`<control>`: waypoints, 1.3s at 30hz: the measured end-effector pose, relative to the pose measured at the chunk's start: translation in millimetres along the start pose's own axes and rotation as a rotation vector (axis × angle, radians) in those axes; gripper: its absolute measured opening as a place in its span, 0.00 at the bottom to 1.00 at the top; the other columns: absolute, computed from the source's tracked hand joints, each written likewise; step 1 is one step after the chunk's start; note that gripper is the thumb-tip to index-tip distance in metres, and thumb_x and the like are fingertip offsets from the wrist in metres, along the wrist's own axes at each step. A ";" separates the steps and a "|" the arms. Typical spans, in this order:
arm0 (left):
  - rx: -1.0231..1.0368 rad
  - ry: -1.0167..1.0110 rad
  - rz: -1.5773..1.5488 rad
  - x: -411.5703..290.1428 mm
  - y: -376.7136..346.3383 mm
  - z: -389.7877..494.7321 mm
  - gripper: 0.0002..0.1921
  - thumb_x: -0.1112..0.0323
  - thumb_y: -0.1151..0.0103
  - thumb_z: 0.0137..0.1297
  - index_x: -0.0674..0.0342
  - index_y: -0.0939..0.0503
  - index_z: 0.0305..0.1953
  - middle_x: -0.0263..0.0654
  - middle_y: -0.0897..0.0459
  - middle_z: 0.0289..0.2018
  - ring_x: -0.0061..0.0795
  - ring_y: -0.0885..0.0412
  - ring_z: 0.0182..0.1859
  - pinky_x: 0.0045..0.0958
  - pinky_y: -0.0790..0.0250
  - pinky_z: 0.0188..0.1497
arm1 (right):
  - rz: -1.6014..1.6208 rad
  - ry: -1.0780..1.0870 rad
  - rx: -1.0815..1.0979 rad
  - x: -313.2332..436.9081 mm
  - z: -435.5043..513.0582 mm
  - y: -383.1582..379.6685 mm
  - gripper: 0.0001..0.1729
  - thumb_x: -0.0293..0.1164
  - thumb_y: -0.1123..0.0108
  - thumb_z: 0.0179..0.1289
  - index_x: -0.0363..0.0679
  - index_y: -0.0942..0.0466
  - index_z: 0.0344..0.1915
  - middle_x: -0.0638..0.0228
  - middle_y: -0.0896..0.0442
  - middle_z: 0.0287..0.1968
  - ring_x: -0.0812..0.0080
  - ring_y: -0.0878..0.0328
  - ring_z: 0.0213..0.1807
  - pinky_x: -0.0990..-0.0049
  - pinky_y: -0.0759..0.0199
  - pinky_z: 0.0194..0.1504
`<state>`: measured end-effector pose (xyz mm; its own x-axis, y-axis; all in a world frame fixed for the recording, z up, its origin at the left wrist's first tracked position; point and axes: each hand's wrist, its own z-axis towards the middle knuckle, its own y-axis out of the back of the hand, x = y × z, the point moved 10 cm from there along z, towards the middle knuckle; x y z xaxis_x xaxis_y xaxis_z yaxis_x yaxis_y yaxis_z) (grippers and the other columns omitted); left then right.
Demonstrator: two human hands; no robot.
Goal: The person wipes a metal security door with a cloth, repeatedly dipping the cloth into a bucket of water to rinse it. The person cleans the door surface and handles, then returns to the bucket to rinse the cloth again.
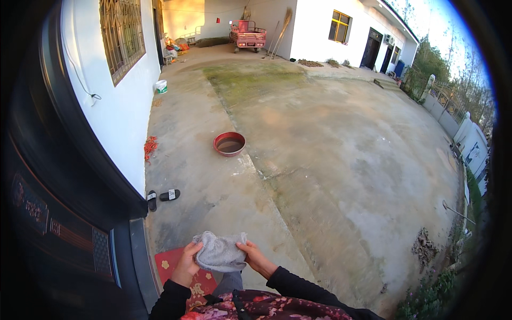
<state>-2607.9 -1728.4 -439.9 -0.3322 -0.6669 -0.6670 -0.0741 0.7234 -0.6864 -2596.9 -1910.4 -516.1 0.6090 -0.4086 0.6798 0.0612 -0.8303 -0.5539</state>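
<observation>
Between my hands is a grey cloth [221, 253], crumpled along its top edge and held up in front of my body. My left hand [187, 262] grips its left side. At the right side, my right hand [256, 256] pinches it near the upper corner, thumb on top. Below the cloth, partly hidden by it and my left arm, lies a red doormat [168, 264] with a pale flower pattern. Farther ahead on the concrete stands a red basin [229, 144] with dark, murky liquid in it.
A dark door [60, 224] and its sill [141, 256] stand close on my left. Black slippers [170, 195] and a red heap [150, 148] lie by the white wall. A white bucket [161, 87] and a red cargo tricycle [249, 37] are farther off. Concrete yard [352, 160] spreads right.
</observation>
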 end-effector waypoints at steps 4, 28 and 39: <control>-0.135 0.098 -0.042 -17.4 56.5 92.0 0.14 0.72 0.45 0.69 0.71 0.23 0.53 0.46 0.16 0.48 0.38 0.17 0.51 0.40 0.26 0.57 | -0.051 0.145 -0.096 84.0 60.1 9.7 0.17 0.34 0.40 0.70 0.45 0.24 0.57 0.75 0.16 0.49 0.77 0.20 0.47 0.73 0.25 0.47; -0.280 0.128 0.240 -137.0 75.0 517.4 0.16 0.71 0.47 0.70 0.65 0.24 0.57 0.39 0.17 0.46 0.31 0.18 0.47 0.34 0.26 0.51 | -0.400 0.331 -0.406 391.6 374.1 123.4 0.13 0.29 0.45 0.69 0.46 0.19 0.51 0.79 0.18 0.39 0.83 0.24 0.37 0.80 0.31 0.38; -0.448 0.055 0.192 -205.3 70.9 683.4 0.19 0.64 0.50 0.72 0.63 0.27 0.61 0.36 0.20 0.52 0.30 0.22 0.51 0.36 0.27 0.50 | -0.654 0.331 -0.328 511.5 575.9 126.8 0.12 0.24 0.44 0.66 0.38 0.18 0.48 0.75 0.19 0.33 0.83 0.29 0.29 0.80 0.35 0.31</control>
<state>-1902.3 -1662.2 -549.6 -0.4278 -0.5122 -0.7447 -0.4002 0.8461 -0.3520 -1822.2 -2006.5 -515.5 0.2610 0.1505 0.9535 0.0579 -0.9884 0.1402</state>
